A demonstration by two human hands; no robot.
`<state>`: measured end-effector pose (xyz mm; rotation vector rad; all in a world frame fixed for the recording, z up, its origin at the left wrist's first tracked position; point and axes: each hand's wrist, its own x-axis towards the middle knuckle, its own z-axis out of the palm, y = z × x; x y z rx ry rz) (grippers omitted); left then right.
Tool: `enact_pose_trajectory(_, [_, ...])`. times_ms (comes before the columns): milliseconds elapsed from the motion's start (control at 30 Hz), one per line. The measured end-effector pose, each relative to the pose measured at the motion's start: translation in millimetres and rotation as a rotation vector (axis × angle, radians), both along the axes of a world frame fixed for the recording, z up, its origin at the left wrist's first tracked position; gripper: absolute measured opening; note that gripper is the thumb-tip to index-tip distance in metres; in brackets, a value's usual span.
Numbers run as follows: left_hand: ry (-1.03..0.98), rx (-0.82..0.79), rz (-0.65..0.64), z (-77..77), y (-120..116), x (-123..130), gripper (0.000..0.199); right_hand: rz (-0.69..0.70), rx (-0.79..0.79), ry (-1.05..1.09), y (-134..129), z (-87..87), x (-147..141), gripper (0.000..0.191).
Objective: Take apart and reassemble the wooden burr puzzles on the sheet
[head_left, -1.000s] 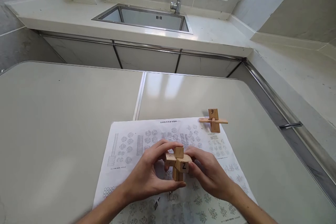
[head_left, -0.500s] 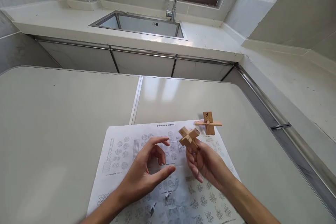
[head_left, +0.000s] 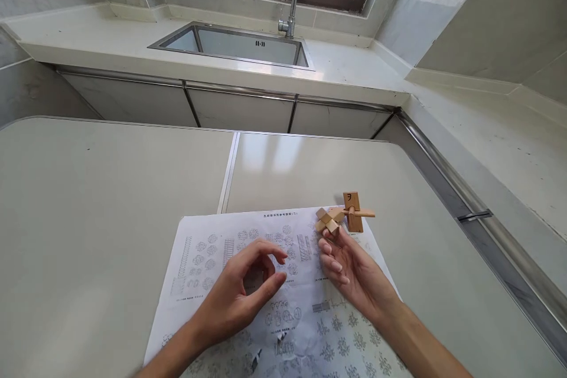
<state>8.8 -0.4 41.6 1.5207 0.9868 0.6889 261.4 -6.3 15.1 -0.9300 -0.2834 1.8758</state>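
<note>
Between the fingertips of my right hand [head_left: 349, 266] is a small wooden interlocking puzzle [head_left: 329, 221], a star-like cluster of crossed blocks. Just behind it stands a second wooden puzzle [head_left: 353, 220] of crossed flat pieces, marked with a dark character, at the far right corner of the paper. The held puzzle partly covers it. My left hand [head_left: 250, 283] hovers over the sheet, thumb and forefinger curved with a gap between them and nothing inside. Beneath both hands lies a printed instruction sheet [head_left: 199, 319] with rows of small puzzle drawings and a torn, creased patch.
The sheet rests on a pale table [head_left: 101, 218] with a seam strip [head_left: 229, 171] across it. Beyond the table's far edge runs a counter [head_left: 354, 65] with a sink [head_left: 230, 44] and a tap [head_left: 290, 6]. Another counter [head_left: 496, 130] is along the right.
My right hand has turned the puzzle and carried it slightly right, in front of the standing one. My left thumb and forefinger have drawn closer together.
</note>
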Motion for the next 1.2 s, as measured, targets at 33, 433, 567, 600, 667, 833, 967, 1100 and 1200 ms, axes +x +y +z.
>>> enact_pose_trajectory(33, [0.011,0.001,0.007,-0.4,2,-2,0.022,0.007,0.004,-0.023,-1,0.0,0,0.034])
enact_pose_trajectory(433, [0.128,0.046,0.121,5.2,12,-10,0.033,0.327,0.231,-0.293,-16,6.7,-11,0.034])
enact_pose_trajectory(567, [0.133,0.069,0.115,5.5,11,-8,0.03,0.322,0.231,-0.3,-15,7.2,-10,0.034])
enact_pose_trajectory(600, [0.13,0.074,0.112,4.7,12,-8,0.029,0.32,0.229,-0.298,-15,7.1,-10,0.034])
enact_pose_trajectory(667, [0.126,0.083,0.107,2.3,13,-9,0.029,0.317,0.224,-0.293,-15,6.9,-10,0.035])
enact_pose_trajectory(833, [0.14,0.07,0.101,-4.6,13,-13,0.031,0.305,0.201,-0.255,-13,5.7,-11,0.036])
enact_pose_trajectory(967, [0.155,0.051,0.092,-7.6,12,-14,0.032,0.297,0.176,-0.214,-11,4.8,-11,0.036])
enact_pose_trajectory(1100, [0.155,0.034,0.094,-8.9,12,-15,0.033,0.292,0.156,-0.183,-10,5.3,-11,0.035])
enact_pose_trajectory(1200, [0.139,0.035,0.09,-8.8,12,-15,0.031,0.291,0.149,-0.177,-9,5.7,-11,0.036])
